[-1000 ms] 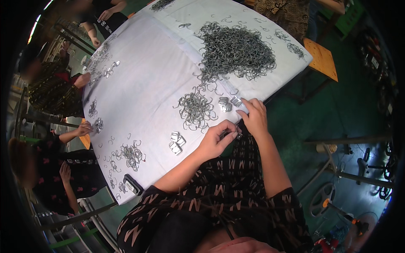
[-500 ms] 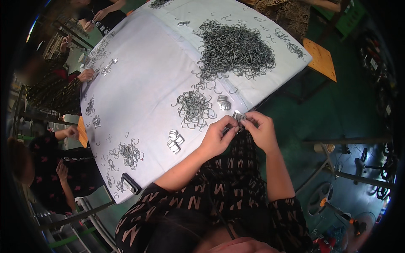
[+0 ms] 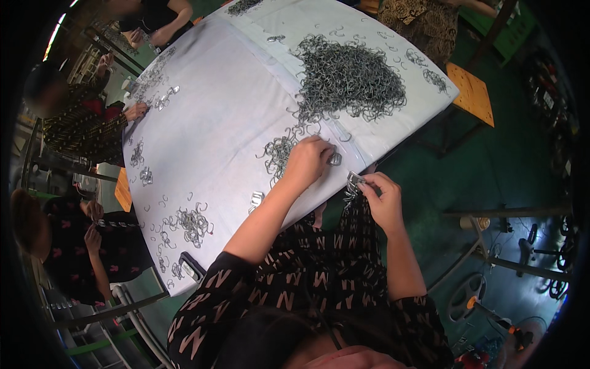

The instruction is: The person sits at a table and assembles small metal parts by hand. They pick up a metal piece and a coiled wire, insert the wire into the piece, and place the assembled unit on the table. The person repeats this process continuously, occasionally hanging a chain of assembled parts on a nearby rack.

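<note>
My right hand [image 3: 383,195] is closed in a pinch on a silver rectangular metal buckle [image 3: 354,178] just off the table's edge. Several curved wire pieces dangle beneath that buckle. Over on the tabletop, my left hand [image 3: 307,161] has its fingers curled down beside a small stack of metal buckles [image 3: 335,159]; its fingertips are partly hidden, so what they hold does not show. A small pile of C-shaped grey wire hooks [image 3: 278,151] lies partly behind the left hand. More silver buckles [image 3: 257,198] rest near my left forearm, which covers part of them.
A large heap of wire hooks [image 3: 350,77] spreads over the white-covered table [image 3: 203,117]. A smaller hook pile [image 3: 192,226] and a black-rimmed box [image 3: 192,265] sit at the near left. Co-workers' hands [image 3: 136,111] work along the left edge. A wooden stool [image 3: 470,92] stands at right.
My left hand has left the right hand and moved up and left onto the table, beside the buckle stack. The right hand now holds its buckle alone, with wire pieces hanging.
</note>
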### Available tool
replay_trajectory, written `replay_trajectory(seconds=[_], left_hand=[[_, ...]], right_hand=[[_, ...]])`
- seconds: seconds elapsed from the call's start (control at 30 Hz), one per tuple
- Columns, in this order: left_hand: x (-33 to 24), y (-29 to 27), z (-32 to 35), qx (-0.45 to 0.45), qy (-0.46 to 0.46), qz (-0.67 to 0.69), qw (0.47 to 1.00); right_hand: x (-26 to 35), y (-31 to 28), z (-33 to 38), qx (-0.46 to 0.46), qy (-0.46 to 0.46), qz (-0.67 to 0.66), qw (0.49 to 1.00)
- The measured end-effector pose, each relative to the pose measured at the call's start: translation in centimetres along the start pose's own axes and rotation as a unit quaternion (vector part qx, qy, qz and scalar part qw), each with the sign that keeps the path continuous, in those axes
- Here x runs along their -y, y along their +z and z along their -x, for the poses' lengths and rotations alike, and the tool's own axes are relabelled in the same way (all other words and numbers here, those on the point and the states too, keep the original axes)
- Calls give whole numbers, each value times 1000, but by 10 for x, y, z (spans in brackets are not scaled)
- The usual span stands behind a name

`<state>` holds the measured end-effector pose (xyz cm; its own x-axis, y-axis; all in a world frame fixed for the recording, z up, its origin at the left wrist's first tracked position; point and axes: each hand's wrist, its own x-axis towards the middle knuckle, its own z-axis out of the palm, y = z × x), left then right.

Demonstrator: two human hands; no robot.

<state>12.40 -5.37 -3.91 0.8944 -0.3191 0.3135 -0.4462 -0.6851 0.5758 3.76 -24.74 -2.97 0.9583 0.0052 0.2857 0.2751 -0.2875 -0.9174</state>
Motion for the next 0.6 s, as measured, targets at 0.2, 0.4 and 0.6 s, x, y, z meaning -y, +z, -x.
replay_trajectory(seconds=[0.2, 0.4, 0.6], left_hand=[[4, 52, -42, 35, 155, -239, 958], [1, 47, -58, 102, 142, -275, 945], [-11, 5, -10, 100, -127, 322, 933]], right_hand=[[-5, 4, 2, -13, 13, 13, 1000], [-7, 3, 0, -17, 2, 29, 999], [-11, 6, 3, -35, 18, 16, 999]])
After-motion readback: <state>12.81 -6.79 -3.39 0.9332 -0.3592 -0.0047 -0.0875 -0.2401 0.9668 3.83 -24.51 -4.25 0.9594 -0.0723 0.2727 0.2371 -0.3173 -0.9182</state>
